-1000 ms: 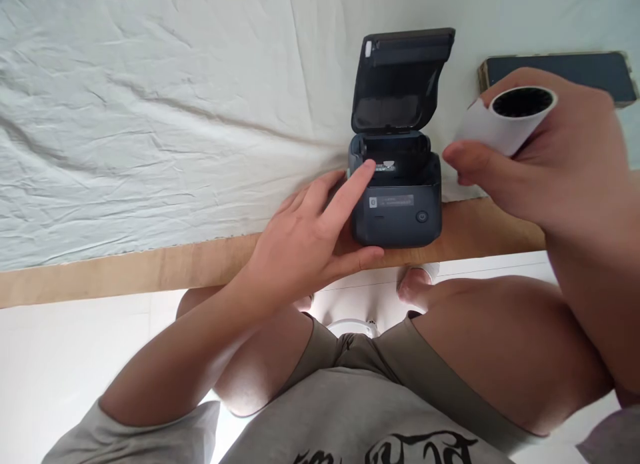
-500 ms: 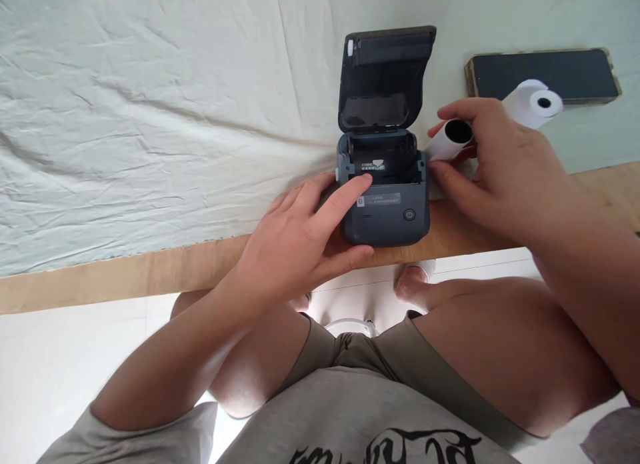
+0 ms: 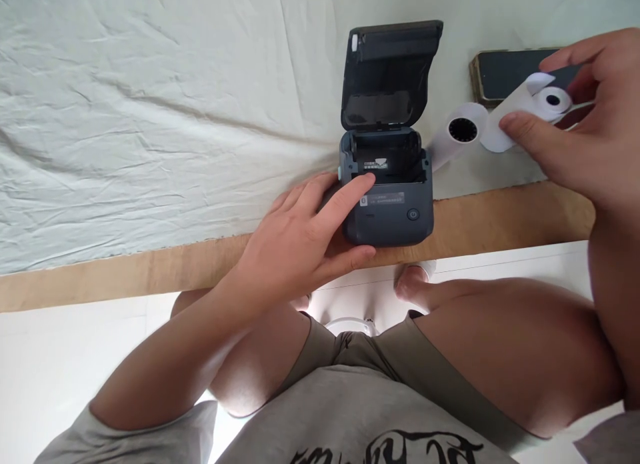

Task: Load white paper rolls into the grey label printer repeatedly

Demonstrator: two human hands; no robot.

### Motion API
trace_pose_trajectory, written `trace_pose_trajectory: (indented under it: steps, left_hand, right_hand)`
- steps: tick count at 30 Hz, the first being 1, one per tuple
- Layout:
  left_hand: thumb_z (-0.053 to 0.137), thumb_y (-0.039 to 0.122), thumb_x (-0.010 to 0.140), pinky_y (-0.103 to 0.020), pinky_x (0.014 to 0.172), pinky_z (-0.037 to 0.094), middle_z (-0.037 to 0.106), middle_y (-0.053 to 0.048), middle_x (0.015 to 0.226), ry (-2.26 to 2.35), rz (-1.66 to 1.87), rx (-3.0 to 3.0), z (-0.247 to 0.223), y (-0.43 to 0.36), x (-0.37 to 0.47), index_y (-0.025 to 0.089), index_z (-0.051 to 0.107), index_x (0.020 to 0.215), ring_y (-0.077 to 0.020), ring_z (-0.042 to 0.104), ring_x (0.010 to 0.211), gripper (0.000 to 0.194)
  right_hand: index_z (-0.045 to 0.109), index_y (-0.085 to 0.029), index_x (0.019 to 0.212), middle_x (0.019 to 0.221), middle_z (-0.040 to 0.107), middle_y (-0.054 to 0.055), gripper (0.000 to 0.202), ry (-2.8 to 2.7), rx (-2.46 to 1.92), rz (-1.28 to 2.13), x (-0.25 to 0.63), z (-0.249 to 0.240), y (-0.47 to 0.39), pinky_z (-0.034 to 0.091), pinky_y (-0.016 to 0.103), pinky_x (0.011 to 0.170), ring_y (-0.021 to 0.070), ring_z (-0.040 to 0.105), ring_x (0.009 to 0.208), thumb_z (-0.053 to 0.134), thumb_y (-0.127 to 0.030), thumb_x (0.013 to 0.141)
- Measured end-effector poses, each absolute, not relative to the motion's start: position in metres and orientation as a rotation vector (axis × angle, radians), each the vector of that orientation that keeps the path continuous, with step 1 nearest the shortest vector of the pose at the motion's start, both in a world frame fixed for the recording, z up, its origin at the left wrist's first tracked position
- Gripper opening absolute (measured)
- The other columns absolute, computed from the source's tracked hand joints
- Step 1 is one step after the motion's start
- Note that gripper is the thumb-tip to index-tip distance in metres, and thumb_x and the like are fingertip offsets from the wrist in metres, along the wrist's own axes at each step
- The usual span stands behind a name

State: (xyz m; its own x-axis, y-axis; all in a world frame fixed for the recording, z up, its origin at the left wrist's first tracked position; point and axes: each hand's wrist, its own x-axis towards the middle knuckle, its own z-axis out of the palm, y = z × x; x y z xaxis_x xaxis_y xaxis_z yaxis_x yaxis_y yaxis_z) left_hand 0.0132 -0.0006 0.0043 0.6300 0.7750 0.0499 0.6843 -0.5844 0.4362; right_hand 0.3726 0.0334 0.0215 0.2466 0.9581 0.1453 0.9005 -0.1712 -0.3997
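A dark portable thermal printer sits at the table's front edge with its lid raised and its paper bay exposed. My left hand steadies it, index finger on the bay's front rim and thumb along the lower front edge. To the right, my right hand curls around a white paper roll, thumb on its near side and fingertips at the far side. This roll has a small core and a loose paper end. Between printer and hand, a second white roll with a wide dark core lies by the printer's side.
Behind the right hand lies a dark-screened smartphone in a worn case, partly covered. A wrinkled pale cloth covers the table, leaving a wooden strip bare along the front edge. My legs are below it.
My right hand has let go of the wide-core roll beside the printer and moved right to the small-core paper roll. My left hand stays on the printer, which has shifted slightly right in view.
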Motion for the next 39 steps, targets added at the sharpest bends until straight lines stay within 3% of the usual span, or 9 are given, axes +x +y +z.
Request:
trace_pose_trajectory:
  steps: [3, 8, 12, 16, 21, 26, 31, 35, 39]
  left_hand:
    - [0.074, 0.061, 0.109, -0.056, 0.128, 0.055, 0.062, -0.016, 0.169, 1.156, 0.349, 2.495, 0.004, 0.0, 0.014, 0.027, 0.05, 0.177, -0.0404, 0.065, 0.151, 0.08]
    - [0.074, 0.063, 0.109, -0.057, 0.128, 0.054, 0.062, -0.017, 0.169, 1.169, 0.333, 2.485, 0.004, 0.0, 0.014, 0.027, 0.051, 0.177, -0.0412, 0.063, 0.154, 0.081]
    - [0.073, 0.061, 0.11, -0.058, 0.128, 0.054, 0.061, -0.017, 0.17, 1.173, 0.336, 2.478, 0.003, 0.0, 0.014, 0.027, 0.05, 0.178, -0.0419, 0.062, 0.154, 0.08]
    - [0.072, 0.059, 0.11, -0.058, 0.13, 0.053, 0.061, -0.016, 0.171, 1.167, 0.326, 2.465, 0.003, 0.0, 0.014, 0.028, 0.05, 0.178, -0.0416, 0.061, 0.155, 0.078]
    - [0.072, 0.058, 0.11, -0.058, 0.129, 0.053, 0.062, -0.017, 0.169, 1.177, 0.337, 2.465, 0.004, 0.0, 0.015, 0.026, 0.05, 0.178, -0.0414, 0.062, 0.155, 0.078]
    - [0.074, 0.055, 0.11, -0.056, 0.128, 0.054, 0.062, -0.017, 0.169, 1.161, 0.353, 2.48, 0.004, -0.001, 0.015, 0.024, 0.051, 0.177, -0.0404, 0.064, 0.153, 0.078]
    - [0.069, 0.059, 0.112, -0.057, 0.13, 0.053, 0.06, -0.017, 0.171, 1.164, 0.328, 2.477, 0.004, -0.001, 0.014, 0.026, 0.048, 0.179, -0.0405, 0.062, 0.156, 0.078]
    - [0.066, 0.059, 0.112, -0.057, 0.13, 0.053, 0.06, -0.018, 0.172, 1.146, 0.328, 2.489, 0.005, 0.0, 0.011, 0.025, 0.047, 0.178, -0.041, 0.061, 0.156, 0.076]
    - [0.064, 0.059, 0.113, -0.057, 0.127, 0.054, 0.061, -0.02, 0.168, 1.128, 0.374, 2.521, 0.003, 0.0, 0.009, 0.023, 0.047, 0.177, -0.041, 0.063, 0.154, 0.075]
  right_hand:
    - [0.065, -0.04, 0.151, 0.124, 0.067, 0.006, 0.069, -1.612, -2.046, 0.329, 0.372, 0.021, 0.031, 0.047, 0.037, 0.093, 0.005, 0.053, 0.094, 0.086, -0.051, 0.086]
    - [0.062, -0.038, 0.152, 0.139, 0.065, 0.008, 0.078, -1.696, -1.737, 0.546, 0.382, 0.01, 0.033, 0.052, 0.037, 0.097, 0.0108, 0.066, 0.114, 0.084, -0.061, 0.081]
    - [0.062, -0.035, 0.15, 0.135, 0.068, 0.009, 0.084, -1.656, -1.832, 0.472, 0.387, 0.003, 0.035, 0.051, 0.037, 0.09, 0.0091, 0.062, 0.101, 0.089, -0.06, 0.074]
    - [0.053, -0.036, 0.153, 0.139, 0.069, 0.008, 0.081, -1.681, -1.793, 0.553, 0.387, 0.0, 0.036, 0.055, 0.037, 0.097, 0.011, 0.067, 0.113, 0.084, -0.053, 0.08]
    - [0.053, -0.034, 0.155, 0.129, 0.071, 0.007, 0.091, -1.662, -1.857, 0.546, 0.382, 0.001, 0.035, 0.052, 0.034, 0.092, 0.0074, 0.062, 0.1, 0.091, -0.049, 0.074]
    - [0.054, -0.034, 0.156, 0.14, 0.069, 0.008, 0.086, -1.686, -1.916, 0.58, 0.379, 0.005, 0.035, 0.049, 0.032, 0.085, 0.0062, 0.06, 0.097, 0.089, -0.046, 0.079]
    - [0.049, -0.039, 0.16, 0.126, 0.072, 0.006, 0.098, -1.634, -1.952, 0.59, 0.38, 0.003, 0.036, 0.051, 0.034, 0.083, 0.0093, 0.063, 0.092, 0.093, -0.048, 0.074]
    - [0.064, -0.04, 0.146, 0.146, 0.065, 0.003, 0.064, -1.741, -1.966, 0.593, 0.376, 0.008, 0.036, 0.055, 0.037, 0.093, 0.0066, 0.061, 0.099, 0.083, -0.046, 0.086]
    - [0.069, -0.039, 0.143, 0.133, 0.064, 0.004, 0.057, -1.771, -2.079, 0.527, 0.373, 0.014, 0.036, 0.054, 0.041, 0.102, 0.0034, 0.05, 0.09, 0.084, -0.047, 0.089]
